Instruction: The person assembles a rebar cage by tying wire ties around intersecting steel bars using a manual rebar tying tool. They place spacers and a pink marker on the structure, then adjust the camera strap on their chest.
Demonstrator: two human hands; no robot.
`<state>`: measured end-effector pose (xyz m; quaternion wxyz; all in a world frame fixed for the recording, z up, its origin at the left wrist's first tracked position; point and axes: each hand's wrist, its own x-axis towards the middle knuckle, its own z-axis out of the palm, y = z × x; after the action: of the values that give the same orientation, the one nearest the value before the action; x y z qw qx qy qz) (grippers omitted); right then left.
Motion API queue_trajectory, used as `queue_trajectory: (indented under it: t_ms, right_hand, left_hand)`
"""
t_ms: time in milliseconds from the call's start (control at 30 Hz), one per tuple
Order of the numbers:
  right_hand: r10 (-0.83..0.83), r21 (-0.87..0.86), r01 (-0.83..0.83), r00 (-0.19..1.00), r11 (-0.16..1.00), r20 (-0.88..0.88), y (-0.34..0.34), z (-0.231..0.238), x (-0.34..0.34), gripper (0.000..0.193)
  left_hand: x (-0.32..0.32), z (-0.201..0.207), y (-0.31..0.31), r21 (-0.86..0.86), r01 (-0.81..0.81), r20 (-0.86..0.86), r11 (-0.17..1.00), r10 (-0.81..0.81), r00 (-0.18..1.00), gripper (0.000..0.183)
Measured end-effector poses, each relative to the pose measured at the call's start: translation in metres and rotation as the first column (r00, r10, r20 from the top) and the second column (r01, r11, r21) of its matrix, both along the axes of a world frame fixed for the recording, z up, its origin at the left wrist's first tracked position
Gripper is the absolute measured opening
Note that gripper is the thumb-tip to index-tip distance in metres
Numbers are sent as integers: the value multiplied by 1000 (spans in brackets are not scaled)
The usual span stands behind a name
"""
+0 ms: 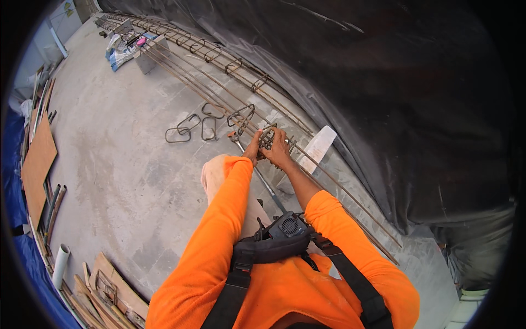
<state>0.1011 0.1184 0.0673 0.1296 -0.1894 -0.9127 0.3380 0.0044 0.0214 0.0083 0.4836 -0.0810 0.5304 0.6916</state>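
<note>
- Here we are, just above the middle of the frame: a bundle of steel loops (267, 138) sits right between two bare hands, over the long steel rods (189, 81).
- The left hand (252, 151) grasps the bundle from its left side, thumb and fingers pressed up against the wire; its far fingertips are hard to make out.
- The right hand (281, 152) is clasped on the other side, fingers curled over the top right of the loops; no gap between palm and metal that we can see.
- How does it handle? Stiff, by the look of it, with real weight once the loops are gathered; hardly fragile, and the dull, rough wire should grip well rather than slip.
- Best hold, I'd judge: both sides at once, squeezing the stack together so single loops can't slide out or pinch a finger.
- Just left of the hands, loose loops (203, 129) lie on the concrete floor (129, 148), well within the centre of the frame.
- Right beside the left hand, an orange-headed tool (234, 136) slants down the frame.
</note>
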Motion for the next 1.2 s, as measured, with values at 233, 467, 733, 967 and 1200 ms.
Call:
queue_trajectory:
  t_ms: [233,467,733,967,1200]
  right_hand:
    - [-168,-58,201,918,978,360,52,-25,-25,96]
    - [62,-183,34,866,983,497,87,-25,-19,116]
    - [55,-119,-13,932,993,357,73,-27,-3,106]
    - [28,-41,-12,919,999,392,54,-11,-14,87]
    - [0,-60,18,960,998,279,61,-14,1,68]
  left_hand:
    - [21,31,8,1,105,20,994,-105,994,103]
    - [18,-1,17,44,135,-28,990,-134,991,94]
    - [-1,-35,8,-217,-320,-113,922,302,947,68]
    - [12,-4,2,-192,22,-216,981,-64,974,103]
    - [7,8,17,-112,90,94,990,-80,992,110]
